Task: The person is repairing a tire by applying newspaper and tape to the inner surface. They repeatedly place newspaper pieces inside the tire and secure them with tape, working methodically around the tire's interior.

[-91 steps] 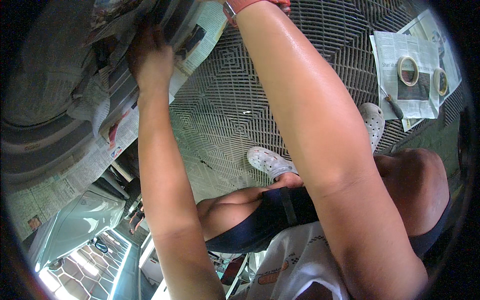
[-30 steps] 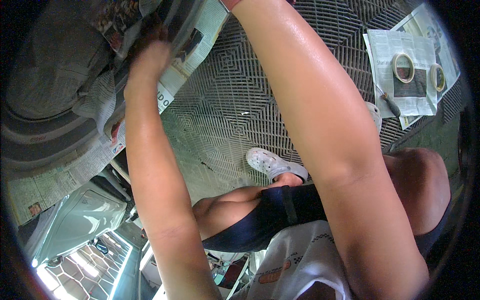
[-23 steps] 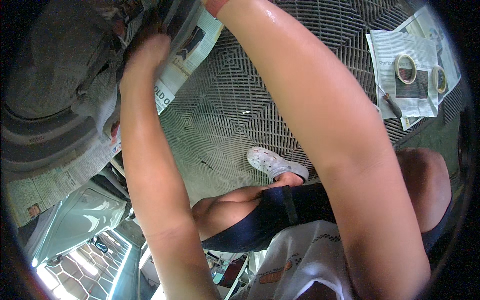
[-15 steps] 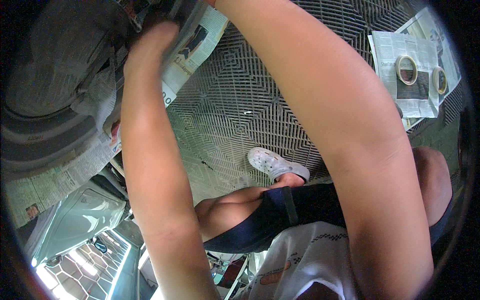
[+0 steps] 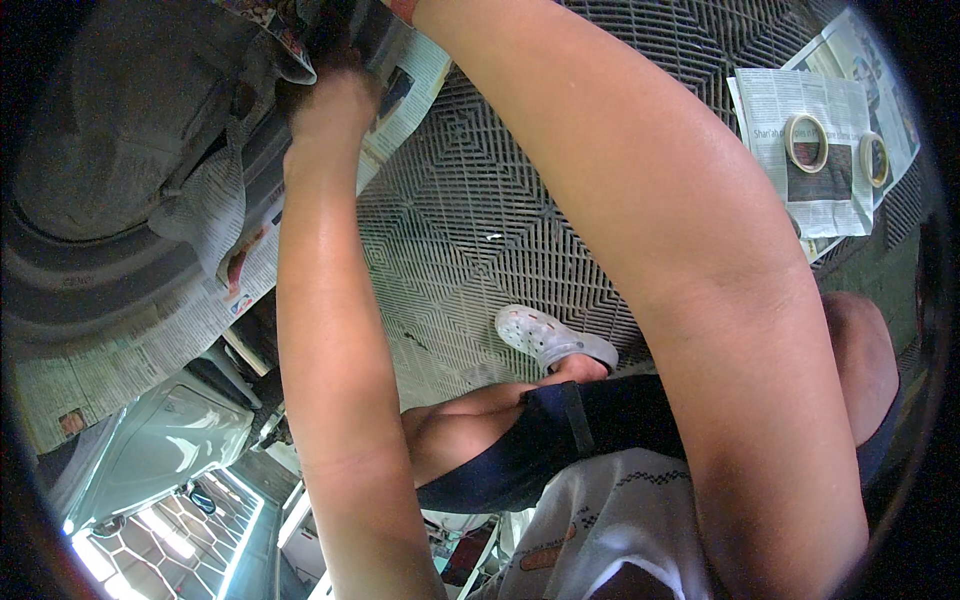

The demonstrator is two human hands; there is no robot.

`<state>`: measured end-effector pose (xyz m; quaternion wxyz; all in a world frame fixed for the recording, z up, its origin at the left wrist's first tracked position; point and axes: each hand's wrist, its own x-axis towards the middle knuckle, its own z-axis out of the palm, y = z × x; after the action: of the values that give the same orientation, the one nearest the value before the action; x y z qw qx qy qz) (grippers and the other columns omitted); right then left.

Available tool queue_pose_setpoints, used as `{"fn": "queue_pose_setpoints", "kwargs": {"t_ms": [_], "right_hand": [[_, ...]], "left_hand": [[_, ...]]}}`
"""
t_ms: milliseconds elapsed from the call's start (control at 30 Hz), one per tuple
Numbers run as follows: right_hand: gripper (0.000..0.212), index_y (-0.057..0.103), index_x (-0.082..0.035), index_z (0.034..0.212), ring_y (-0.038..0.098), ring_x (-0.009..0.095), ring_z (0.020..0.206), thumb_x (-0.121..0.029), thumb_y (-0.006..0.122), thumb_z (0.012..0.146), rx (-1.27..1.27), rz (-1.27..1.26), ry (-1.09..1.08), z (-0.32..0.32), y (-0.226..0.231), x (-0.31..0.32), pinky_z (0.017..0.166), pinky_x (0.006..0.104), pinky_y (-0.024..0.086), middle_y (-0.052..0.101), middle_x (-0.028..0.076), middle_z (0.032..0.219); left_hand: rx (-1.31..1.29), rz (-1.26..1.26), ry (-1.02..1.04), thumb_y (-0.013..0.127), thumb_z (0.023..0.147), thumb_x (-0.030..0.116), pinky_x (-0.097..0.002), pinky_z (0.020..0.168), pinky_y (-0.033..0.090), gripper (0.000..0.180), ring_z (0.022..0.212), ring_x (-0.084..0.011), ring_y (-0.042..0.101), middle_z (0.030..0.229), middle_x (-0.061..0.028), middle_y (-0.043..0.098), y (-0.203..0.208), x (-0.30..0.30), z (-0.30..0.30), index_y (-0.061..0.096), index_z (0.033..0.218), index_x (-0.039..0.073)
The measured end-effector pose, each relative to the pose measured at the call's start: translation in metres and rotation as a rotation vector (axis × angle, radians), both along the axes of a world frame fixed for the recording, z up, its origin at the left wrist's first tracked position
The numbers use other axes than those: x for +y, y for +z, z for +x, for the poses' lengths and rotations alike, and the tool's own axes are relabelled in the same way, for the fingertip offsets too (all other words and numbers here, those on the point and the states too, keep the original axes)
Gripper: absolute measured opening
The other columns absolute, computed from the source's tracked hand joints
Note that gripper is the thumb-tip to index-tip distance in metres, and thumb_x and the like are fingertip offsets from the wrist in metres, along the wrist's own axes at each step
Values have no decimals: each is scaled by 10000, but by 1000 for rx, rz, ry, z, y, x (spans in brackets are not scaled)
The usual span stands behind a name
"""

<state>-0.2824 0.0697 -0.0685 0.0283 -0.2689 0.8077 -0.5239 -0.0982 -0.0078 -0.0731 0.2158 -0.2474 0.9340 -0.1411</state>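
Note:
My left hand (image 5: pixel 335 88) reaches up to the dark, curved, ringed surface (image 5: pixel 75 215), beside a strip of newspaper (image 5: pixel 415 85) at its edge. Shadow and blur hide its fingers, so I cannot make out what they touch. A loose, crumpled piece of newspaper (image 5: pixel 215 200) hangs from the curved surface near my left wrist. My right forearm (image 5: pixel 640 140) stretches across to the top edge, where the hand passes out of the picture. More newspaper (image 5: pixel 130 345) lines the lower rim of the curved surface.
On the right, newspaper sheets (image 5: pixel 850 205) lie on the ribbed floor mat (image 5: pixel 470 200) with a roll of tape (image 5: pixel 793 150) and another tape roll (image 5: pixel 868 160). My foot in a pale clog (image 5: pixel 535 335) rests on the mat. A glossy pale-green car panel (image 5: pixel 170 430) stands lower left.
My left hand and forearm have shifted right, uncovering more of the newspaper along the curved rim. The hanging newspaper piece has changed shape. My right forearm has moved slightly left.

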Motion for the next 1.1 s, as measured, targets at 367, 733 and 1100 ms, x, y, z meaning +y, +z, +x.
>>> {"fn": "queue_pose_setpoints", "kwargs": {"t_ms": [367,733,1100], "right_hand": [[309,716,-41,1168,746,436,985,-126,442,1053,170,-136,-108,11,-32,-4,833,528,603,754,262,1044],[253,737,-41,1116,752,418,978,-94,526,987,222,-82,-54,6,-34,-10,838,510,611,763,250,1036],[212,774,-53,995,756,407,926,-95,571,951,239,-124,-52,-4,-39,-11,826,493,611,770,229,977]], "left_hand": [[120,37,-65,525,982,189,-517,1095,502,566,1313,-460,610,1456,-212,626,24,7,-3,506,1549,195],[-77,5,56,531,984,253,-606,995,528,504,1161,-418,718,1352,-187,706,19,-1,-25,577,1482,181],[428,84,-118,645,966,250,-580,875,589,321,974,-497,728,1099,-303,736,-7,55,-32,708,1143,-11]]}}
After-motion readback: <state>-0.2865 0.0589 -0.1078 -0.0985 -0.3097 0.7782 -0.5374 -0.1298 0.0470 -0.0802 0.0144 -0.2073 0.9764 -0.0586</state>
